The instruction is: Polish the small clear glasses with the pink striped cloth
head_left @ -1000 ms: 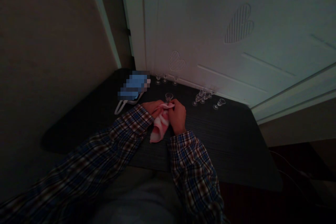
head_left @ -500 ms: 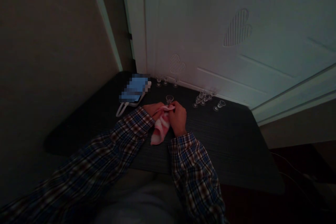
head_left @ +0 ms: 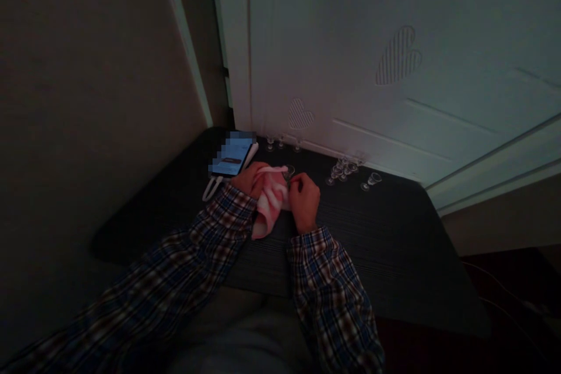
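Note:
A pink and white cloth (head_left: 272, 194) hangs from my left hand (head_left: 249, 177), which is closed round its upper part. Just to the right, my right hand (head_left: 305, 201) is closed with its fingertips pinched at a small stemmed glass (head_left: 290, 170). Only part of that glass's clear bowl shows beyond the cloth; its stem and foot are hidden by the cloth and fingers. Both hands are over the dark table, close together.
A phone (head_left: 232, 155) rests at the back left of the dark table (head_left: 372, 257), with a white strap (head_left: 211, 188) beside it. Several small glasses (head_left: 343, 169) cluster at the back, a single glass (head_left: 371, 181) right of them. More glasses (head_left: 280, 142) stand by the white panel (head_left: 333, 41).
My right fingers have come away from the cloth's top edge and moved slightly right. The cloth now covers more of the glass. The whole view has shifted a little.

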`<state>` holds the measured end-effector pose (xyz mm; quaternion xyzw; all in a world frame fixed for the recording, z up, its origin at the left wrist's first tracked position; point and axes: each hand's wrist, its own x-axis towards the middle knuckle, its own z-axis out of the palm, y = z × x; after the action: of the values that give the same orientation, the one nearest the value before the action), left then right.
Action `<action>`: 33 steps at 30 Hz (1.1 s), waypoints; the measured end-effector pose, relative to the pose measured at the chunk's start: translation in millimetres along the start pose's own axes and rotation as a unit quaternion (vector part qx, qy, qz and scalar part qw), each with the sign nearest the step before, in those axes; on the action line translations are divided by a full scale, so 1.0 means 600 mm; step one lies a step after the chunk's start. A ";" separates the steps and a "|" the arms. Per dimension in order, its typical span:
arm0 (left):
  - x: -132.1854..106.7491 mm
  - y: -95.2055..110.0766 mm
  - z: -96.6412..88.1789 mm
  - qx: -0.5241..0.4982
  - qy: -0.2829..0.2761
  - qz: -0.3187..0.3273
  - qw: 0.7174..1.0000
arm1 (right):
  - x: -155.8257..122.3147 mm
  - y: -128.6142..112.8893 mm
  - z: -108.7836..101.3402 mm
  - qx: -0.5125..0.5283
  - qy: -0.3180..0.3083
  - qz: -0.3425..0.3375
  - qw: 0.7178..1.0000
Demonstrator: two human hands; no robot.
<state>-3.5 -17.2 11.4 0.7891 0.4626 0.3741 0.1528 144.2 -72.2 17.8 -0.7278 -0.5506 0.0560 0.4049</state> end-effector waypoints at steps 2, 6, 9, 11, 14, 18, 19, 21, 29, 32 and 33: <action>0.000 0.005 -0.008 0.006 0.013 -0.031 0.999 | 0.000 0.001 0.000 0.007 0.016 0.005 1.000; -0.003 0.016 -0.014 -0.019 -0.057 0.000 0.998 | 0.001 0.003 0.001 0.025 0.027 0.013 0.999; -0.004 0.018 -0.012 -0.033 -0.105 0.046 0.993 | 0.002 0.005 0.004 0.031 0.023 0.032 0.999; -0.005 0.015 -0.011 -0.042 -0.106 0.037 0.993 | 0.002 0.006 0.007 0.038 0.011 0.050 0.998; -0.005 0.008 -0.008 -0.051 -0.067 0.004 0.996 | 0.001 0.006 0.012 0.053 -0.005 0.034 0.998; -0.006 0.001 -0.004 -0.058 -0.051 -0.007 0.997 | 0.001 0.009 0.019 0.068 -0.004 0.006 0.998; -0.006 0.001 -0.003 -0.056 -0.054 -0.002 0.997 | 0.001 0.010 0.020 0.071 -0.005 0.003 0.997; -0.005 0.002 -0.003 -0.050 -0.054 0.012 0.997 | 0.003 0.013 0.023 0.073 -0.011 -0.007 0.997; -0.004 0.000 -0.003 -0.030 -0.067 0.044 0.996 | 0.012 0.016 0.031 0.032 -0.057 -0.034 0.997; -0.003 -0.001 -0.002 -0.032 -0.085 0.035 0.995 | 0.012 0.015 0.032 0.022 -0.057 -0.041 0.997; -0.003 -0.001 -0.002 -0.033 -0.088 0.025 0.995 | 0.012 0.015 0.032 0.017 -0.053 -0.037 0.998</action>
<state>-5.3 -18.7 11.3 0.8250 0.4145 0.3219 0.2097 143.6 -56.9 2.1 -0.6964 -0.5967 0.0891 0.3888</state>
